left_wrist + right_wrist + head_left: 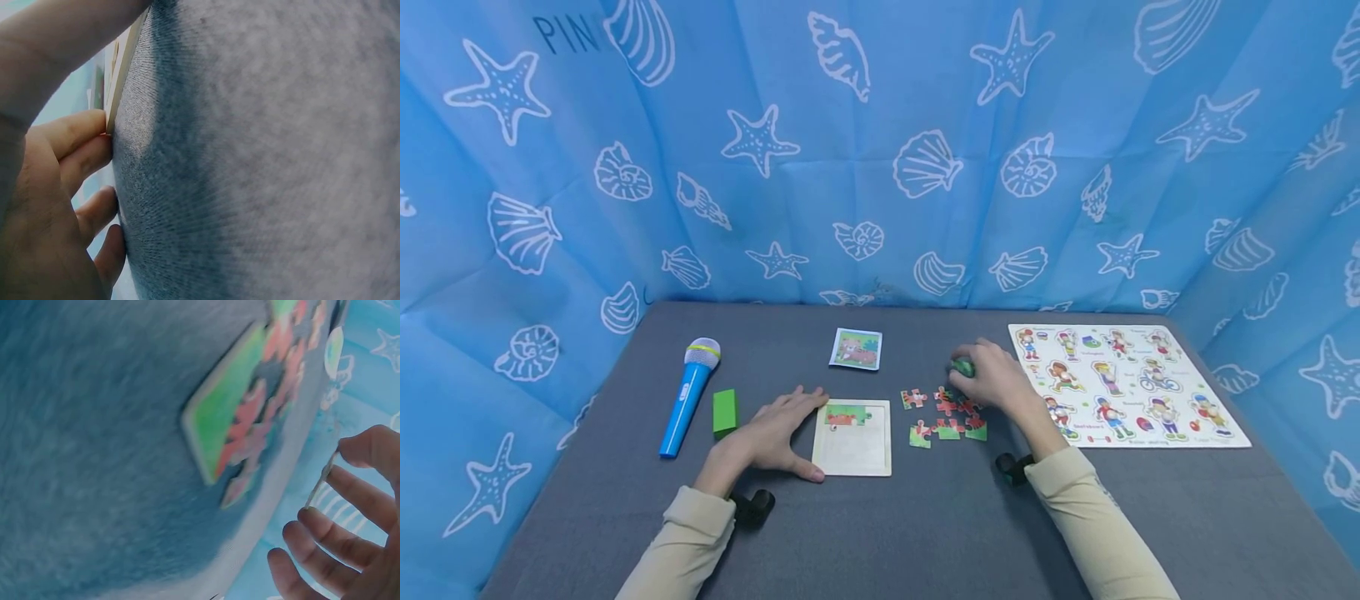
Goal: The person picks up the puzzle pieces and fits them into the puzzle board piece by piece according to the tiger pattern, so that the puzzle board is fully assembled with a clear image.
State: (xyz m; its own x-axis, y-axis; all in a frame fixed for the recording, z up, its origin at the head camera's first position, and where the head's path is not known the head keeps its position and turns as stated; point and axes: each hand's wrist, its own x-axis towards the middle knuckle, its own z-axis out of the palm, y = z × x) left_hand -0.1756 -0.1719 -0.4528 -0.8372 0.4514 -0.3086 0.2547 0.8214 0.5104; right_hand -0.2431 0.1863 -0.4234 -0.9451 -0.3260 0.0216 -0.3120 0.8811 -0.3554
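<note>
A square wooden puzzle tray (pixel 857 454) lies on the table with some joined pieces (pixel 847 414) along its top left, green and red. My left hand (pixel 767 433) rests beside it with fingers spread, fingertips on its left edge and thumb by the lower left corner. To the right, my right hand (pixel 997 382) pinches a green puzzle piece (pixel 962 367) between thumb and fingers; the right wrist view shows this thin piece (pixel 319 487) edge-on, above the table. Several loose puzzle pieces (pixel 949 432) in red and green lie below that hand.
Behind the tray lies a small picture card (pixel 856 349). A toy microphone (pixel 691 396) and a green block (pixel 725 412) are at the left. A large pegboard puzzle (pixel 1123 383) with sports figures lies at the right. A blue curtain (pixel 880 167) hangs behind the table.
</note>
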